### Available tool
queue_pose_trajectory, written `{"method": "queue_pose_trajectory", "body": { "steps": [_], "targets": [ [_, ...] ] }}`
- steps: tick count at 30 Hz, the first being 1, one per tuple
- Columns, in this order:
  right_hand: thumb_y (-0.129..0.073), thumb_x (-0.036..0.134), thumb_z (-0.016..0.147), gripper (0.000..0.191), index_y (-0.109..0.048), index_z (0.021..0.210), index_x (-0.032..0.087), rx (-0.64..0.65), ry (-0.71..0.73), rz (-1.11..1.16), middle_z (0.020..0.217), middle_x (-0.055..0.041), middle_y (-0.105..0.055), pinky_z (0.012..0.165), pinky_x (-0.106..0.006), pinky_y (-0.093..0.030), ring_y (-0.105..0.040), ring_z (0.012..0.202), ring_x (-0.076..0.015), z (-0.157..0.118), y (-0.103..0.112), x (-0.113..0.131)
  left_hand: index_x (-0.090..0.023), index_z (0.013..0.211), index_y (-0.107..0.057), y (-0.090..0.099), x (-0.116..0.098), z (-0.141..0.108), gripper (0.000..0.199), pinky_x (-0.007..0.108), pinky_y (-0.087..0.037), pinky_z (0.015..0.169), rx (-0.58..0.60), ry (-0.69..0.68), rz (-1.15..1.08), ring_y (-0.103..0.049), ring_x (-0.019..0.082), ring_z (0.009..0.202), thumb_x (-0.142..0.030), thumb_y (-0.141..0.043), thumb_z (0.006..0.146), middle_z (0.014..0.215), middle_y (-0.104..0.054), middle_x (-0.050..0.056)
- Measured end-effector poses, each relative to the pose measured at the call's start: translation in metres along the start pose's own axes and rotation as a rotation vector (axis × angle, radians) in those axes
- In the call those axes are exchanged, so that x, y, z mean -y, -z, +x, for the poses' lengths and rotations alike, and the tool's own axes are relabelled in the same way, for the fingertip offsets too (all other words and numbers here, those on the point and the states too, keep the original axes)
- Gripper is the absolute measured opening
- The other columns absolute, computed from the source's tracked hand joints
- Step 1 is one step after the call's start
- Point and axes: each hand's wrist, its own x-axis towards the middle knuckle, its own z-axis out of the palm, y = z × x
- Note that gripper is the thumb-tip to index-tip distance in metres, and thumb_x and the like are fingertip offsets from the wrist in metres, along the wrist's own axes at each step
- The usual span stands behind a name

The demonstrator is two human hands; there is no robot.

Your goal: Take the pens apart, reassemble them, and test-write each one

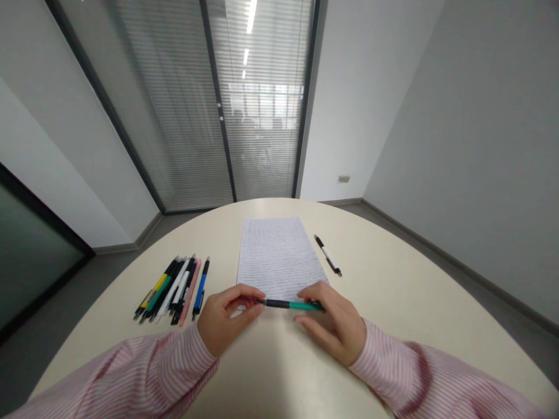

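Note:
A green and black pen (289, 304) lies level across the near edge of a sheet of paper (277, 253) covered in handwriting. My left hand (227, 317) pinches its left tip between thumb and fingers. Around the green end, my right hand (336, 323) is loosely curled, with the thumb apart from the barrel; part of that end is hidden by the fingers. To the left is a group of pens (168, 291) in yellow, green, white, black and pink. A blue pen (201, 286) lies beside them, closest to my left hand.
A white and black pen (327, 256) lies alone right of the paper. Everything rests on a pale round table (371, 262). Beyond its far edge stand a glass partition with blinds (262, 145) and a wall with a socket plate (343, 179).

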Motion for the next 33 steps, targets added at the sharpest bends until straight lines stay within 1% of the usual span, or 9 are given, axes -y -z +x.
{"method": "queue_pose_trajectory", "body": {
  "steps": [3, 7, 10, 14, 16, 21, 24, 26, 33],
  "targets": [
    [-0.046, 0.019, 0.090, 0.010, -0.053, 0.097, 0.019, 0.016, 0.009, 0.023, 0.082, -0.0065, -0.057, 0.066, -0.028, -0.046, -0.055, 0.075, -0.0172, -0.0010, -0.0004, -0.0010, -0.013, 0.080, -0.068, -0.0001, -0.0004, -0.0004, 0.014, 0.019, -0.055, 0.065, -0.011, 0.013, -0.011, -0.067, 0.014, 0.067, -0.021, -0.067, 0.069, 0.076, -0.071, 0.006],
    [-0.044, 0.016, 0.092, 0.017, -0.056, 0.103, 0.020, 0.017, -0.003, -0.047, 0.084, -0.0064, -0.060, 0.069, -0.030, -0.047, -0.056, 0.078, -0.0173, -0.0010, -0.0002, -0.0031, -0.013, 0.077, -0.069, -0.0003, -0.0015, -0.0021, 0.012, 0.019, -0.054, 0.062, 0.025, 0.017, 0.012, -0.066, 0.014, 0.065, -0.021, -0.066, 0.069, 0.071, -0.070, 0.006],
    [-0.047, 0.021, 0.090, 0.019, -0.053, 0.108, 0.019, -0.010, -0.030, -0.031, 0.087, -0.0077, -0.059, 0.069, -0.030, -0.048, -0.056, 0.079, -0.0179, 0.0000, -0.0006, -0.0024, -0.013, 0.078, -0.069, -0.0007, -0.0022, -0.0030, 0.012, 0.020, -0.054, 0.062, 0.031, 0.010, 0.023, -0.066, 0.015, 0.065, -0.021, -0.067, 0.069, 0.071, -0.070, 0.006],
    [-0.047, 0.022, 0.090, 0.011, -0.053, 0.099, 0.019, -0.006, -0.023, -0.005, 0.081, -0.0058, -0.058, 0.064, -0.028, -0.047, -0.055, 0.073, -0.0164, 0.0007, -0.0015, -0.0024, -0.013, 0.078, -0.069, -0.0005, -0.0012, -0.0031, 0.011, 0.020, -0.054, 0.063, 0.018, 0.012, 0.022, -0.066, 0.014, 0.066, -0.020, -0.066, 0.070, 0.073, -0.070, 0.005],
    [-0.042, 0.020, 0.092, 0.014, -0.055, 0.095, 0.019, 0.001, -0.018, -0.016, 0.078, -0.0051, -0.058, 0.065, -0.027, -0.047, -0.055, 0.071, -0.0158, 0.0002, -0.0019, -0.0034, -0.013, 0.078, -0.069, 0.0000, -0.0008, -0.0030, 0.010, 0.019, -0.054, 0.063, 0.018, 0.010, 0.032, -0.066, 0.014, 0.066, -0.019, -0.066, 0.070, 0.072, -0.070, 0.005],
    [-0.047, 0.022, 0.090, 0.013, -0.054, 0.100, 0.018, 0.010, -0.060, -0.022, 0.082, -0.0063, -0.058, 0.066, -0.027, -0.046, -0.056, 0.075, -0.0168, 0.0005, -0.0015, -0.0009, -0.013, 0.078, -0.069, 0.0001, -0.0013, -0.0028, 0.011, 0.018, -0.053, 0.064, 0.016, 0.004, 0.027, -0.065, 0.013, 0.066, -0.020, -0.066, 0.070, 0.072, -0.069, 0.004],
    [-0.047, 0.021, 0.088, 0.007, -0.051, 0.093, 0.019, -0.015, -0.068, -0.012, 0.079, -0.0052, -0.055, 0.063, -0.026, -0.044, -0.054, 0.071, -0.0159, 0.0022, -0.0005, 0.0018, -0.013, 0.079, -0.068, -0.0014, -0.0003, -0.0028, 0.011, 0.017, -0.053, 0.064, 0.011, 0.011, 0.008, -0.065, 0.012, 0.066, -0.020, -0.066, 0.070, 0.073, -0.069, 0.004],
    [-0.043, 0.020, 0.090, 0.009, -0.052, 0.089, 0.019, -0.015, -0.049, -0.006, 0.076, -0.0041, -0.054, 0.061, -0.025, -0.043, -0.052, 0.068, -0.0151, 0.0026, -0.0002, 0.0015, -0.013, 0.080, -0.068, -0.0025, 0.0009, -0.0029, 0.012, 0.017, -0.053, 0.065, 0.006, 0.023, -0.003, -0.065, 0.012, 0.067, -0.021, -0.067, 0.070, 0.074, -0.069, 0.004],
    [-0.045, 0.021, 0.091, 0.015, -0.056, 0.101, 0.019, -0.032, -0.049, 0.016, 0.084, -0.0067, -0.057, 0.070, -0.029, -0.048, -0.056, 0.077, -0.0171, 0.0004, -0.0024, -0.0002, -0.013, 0.080, -0.068, -0.0024, 0.0014, -0.0018, 0.013, 0.017, -0.053, 0.067, -0.009, 0.031, -0.019, -0.065, 0.012, 0.068, -0.021, -0.067, 0.069, 0.075, -0.070, 0.004]
  ]
}}
